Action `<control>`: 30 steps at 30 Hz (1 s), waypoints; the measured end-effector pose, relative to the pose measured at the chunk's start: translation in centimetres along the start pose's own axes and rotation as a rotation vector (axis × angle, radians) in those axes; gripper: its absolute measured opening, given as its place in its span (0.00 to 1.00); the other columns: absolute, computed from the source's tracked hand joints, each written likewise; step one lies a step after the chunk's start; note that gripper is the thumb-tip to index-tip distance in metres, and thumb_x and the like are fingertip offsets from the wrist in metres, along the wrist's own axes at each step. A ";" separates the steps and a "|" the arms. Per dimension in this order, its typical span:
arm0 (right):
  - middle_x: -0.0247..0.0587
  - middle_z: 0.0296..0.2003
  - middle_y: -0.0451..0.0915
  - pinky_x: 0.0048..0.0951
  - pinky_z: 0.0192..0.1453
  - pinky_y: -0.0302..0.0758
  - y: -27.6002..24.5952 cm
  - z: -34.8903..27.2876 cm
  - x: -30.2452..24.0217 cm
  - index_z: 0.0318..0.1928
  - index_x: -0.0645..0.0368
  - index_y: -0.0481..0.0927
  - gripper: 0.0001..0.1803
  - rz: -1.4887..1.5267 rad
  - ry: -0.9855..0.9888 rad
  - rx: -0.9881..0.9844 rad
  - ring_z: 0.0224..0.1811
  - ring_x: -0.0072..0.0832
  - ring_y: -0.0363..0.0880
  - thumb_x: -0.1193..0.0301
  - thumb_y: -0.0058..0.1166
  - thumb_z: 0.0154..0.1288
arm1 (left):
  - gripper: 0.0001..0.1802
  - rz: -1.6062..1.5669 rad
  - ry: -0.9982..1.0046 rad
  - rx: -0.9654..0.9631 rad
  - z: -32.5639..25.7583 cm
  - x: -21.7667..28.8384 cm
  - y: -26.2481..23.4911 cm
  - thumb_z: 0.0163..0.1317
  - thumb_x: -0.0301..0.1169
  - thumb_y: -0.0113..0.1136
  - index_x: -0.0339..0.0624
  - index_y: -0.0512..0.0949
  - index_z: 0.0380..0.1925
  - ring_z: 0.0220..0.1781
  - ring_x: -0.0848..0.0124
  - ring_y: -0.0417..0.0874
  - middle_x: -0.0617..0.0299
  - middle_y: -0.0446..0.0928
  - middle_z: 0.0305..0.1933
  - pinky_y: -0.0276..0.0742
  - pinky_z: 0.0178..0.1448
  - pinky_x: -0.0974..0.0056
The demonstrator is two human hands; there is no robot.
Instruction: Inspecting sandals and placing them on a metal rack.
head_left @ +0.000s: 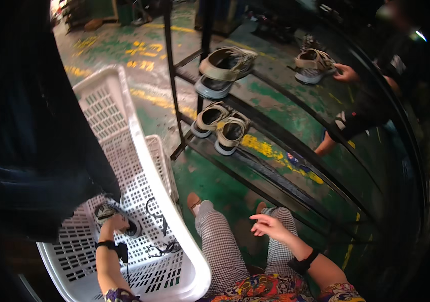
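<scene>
Your left hand (115, 223) has its fingers clamped on a sandal (108, 212) lying inside the white basket (139, 151) at near left. Your right hand (269, 226) hovers with fingers apart above your knee, near the black rack (255, 166)

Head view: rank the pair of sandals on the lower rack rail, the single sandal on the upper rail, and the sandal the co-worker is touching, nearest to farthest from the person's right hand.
From the right hand:
1. Pair of sandals, lower rail, up and left.
2. Single sandal, upper rail, above the pair.
3. Co-worker's sandal, far right of the rack; nearly level with the single sandal, so this order is close.
</scene>
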State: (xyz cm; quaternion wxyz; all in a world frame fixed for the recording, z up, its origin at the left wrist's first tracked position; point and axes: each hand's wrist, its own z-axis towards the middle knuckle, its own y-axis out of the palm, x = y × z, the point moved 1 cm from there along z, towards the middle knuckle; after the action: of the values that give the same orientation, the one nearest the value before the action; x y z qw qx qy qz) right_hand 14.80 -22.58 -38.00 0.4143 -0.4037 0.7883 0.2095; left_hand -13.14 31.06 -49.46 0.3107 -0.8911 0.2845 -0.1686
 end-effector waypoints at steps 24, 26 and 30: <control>0.41 0.64 0.61 0.36 0.68 0.60 6.6 -15.3 -5.4 0.70 0.53 0.47 0.46 0.784 -0.466 -0.418 0.64 0.32 0.62 0.64 0.59 0.56 | 0.14 -0.055 1.207 0.797 -44.0 37.6 2.4 0.45 0.29 0.66 0.41 0.75 0.32 0.24 0.59 0.77 0.58 0.73 0.22 0.71 0.29 0.59; 0.41 0.63 0.63 0.35 0.67 0.63 4.3 -16.5 -3.8 0.69 0.54 0.49 0.46 0.849 -0.460 -0.407 0.63 0.33 0.65 0.70 0.59 0.52 | 0.12 -0.105 1.251 0.779 -43.6 40.5 6.6 0.48 0.31 0.65 0.41 0.73 0.31 0.24 0.60 0.76 0.59 0.71 0.21 0.69 0.30 0.59; 0.39 0.58 0.68 0.30 0.62 0.68 0.7 -19.3 1.9 0.68 0.54 0.52 0.45 0.866 -0.329 -0.166 0.59 0.30 0.69 0.77 0.61 0.50 | 0.14 -0.173 1.357 0.720 -43.4 44.3 12.6 0.49 0.32 0.66 0.41 0.74 0.34 0.30 0.62 0.77 0.60 0.74 0.29 0.69 0.33 0.61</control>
State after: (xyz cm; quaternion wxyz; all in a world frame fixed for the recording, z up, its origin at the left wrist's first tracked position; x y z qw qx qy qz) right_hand 4.27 -35.81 -28.58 0.3746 -0.0310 0.7886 0.4866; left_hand -4.32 -24.06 -19.65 0.3247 -0.4558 0.2698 -0.7836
